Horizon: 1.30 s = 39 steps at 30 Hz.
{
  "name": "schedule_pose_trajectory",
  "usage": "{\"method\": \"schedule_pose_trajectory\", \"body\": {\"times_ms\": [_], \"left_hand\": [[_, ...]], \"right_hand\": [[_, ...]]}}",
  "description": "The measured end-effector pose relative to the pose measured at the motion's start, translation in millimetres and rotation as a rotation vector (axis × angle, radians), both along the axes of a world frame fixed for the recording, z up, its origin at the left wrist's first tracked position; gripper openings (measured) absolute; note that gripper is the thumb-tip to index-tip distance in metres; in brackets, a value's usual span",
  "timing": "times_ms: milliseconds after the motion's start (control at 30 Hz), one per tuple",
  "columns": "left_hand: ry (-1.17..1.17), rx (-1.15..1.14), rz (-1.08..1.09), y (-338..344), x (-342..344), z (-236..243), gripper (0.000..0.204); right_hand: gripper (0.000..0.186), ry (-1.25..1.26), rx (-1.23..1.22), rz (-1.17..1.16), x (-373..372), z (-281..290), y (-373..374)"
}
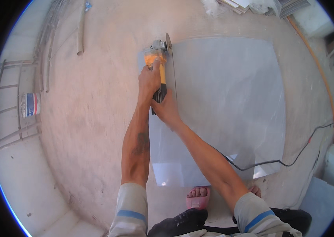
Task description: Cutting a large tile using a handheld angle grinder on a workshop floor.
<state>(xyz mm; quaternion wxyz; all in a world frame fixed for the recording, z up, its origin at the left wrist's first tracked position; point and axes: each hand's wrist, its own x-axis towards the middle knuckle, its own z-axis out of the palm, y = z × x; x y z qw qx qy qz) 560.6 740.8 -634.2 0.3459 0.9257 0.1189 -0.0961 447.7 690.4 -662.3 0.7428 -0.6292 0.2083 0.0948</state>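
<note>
A yellow and black angle grinder (163, 75) lies along the left part of a large, shiny grey sheet (230, 98) on the floor. Wrapped round its front body, close to the orange guard area, is my left hand (150, 82). My right hand (167, 108) grips the black rear end. The thin cutting disc (169, 43) stands on edge at the sheet's far edge. From near the disc a dark, straight line (174, 75) runs toward me and passes behind my right hand. Whether the disc spins, I cannot tell.
A black power cord (269, 162) runs from behind my right forearm to an orange hose or cord (317, 63) at right. Pipes (81, 31), a metal frame (7, 87) and a paint bucket (30, 104) are at left. My slippered foot (197, 197) is by the near edge.
</note>
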Motion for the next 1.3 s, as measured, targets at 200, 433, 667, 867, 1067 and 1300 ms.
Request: {"method": "schedule_pose_trajectory", "body": {"times_ms": [200, 433, 667, 867, 1067, 1300], "left_hand": [[0.018, 0.016, -0.006, -10, 5, 0, 0.092], [-0.015, 0.039, -0.039, -16, 18, -12, 0.092], [0.011, 0.076, -0.08, -28, 23, 0, 0.099], [0.077, 0.191, -0.095, -17, 32, -8, 0.059], [0.025, 0.117, -0.244, 3, 40, -14, 0.082], [-0.059, 0.189, -0.389, 10, 27, -13, 0.074]], "right_hand": [[0.068, -0.051, 0.014, -0.018, 9, -14, -6], [0.067, -0.063, 0.049, -0.012, 18, -17, -16], [0.067, 0.019, 0.075, -0.052, 22, -5, -22], [0.075, 0.019, 0.21, -0.038, 18, 24, -20], [0.081, 0.028, 0.268, -0.053, 17, 41, -16], [0.076, 0.025, 0.266, -0.004, 7, 46, -14]]}}
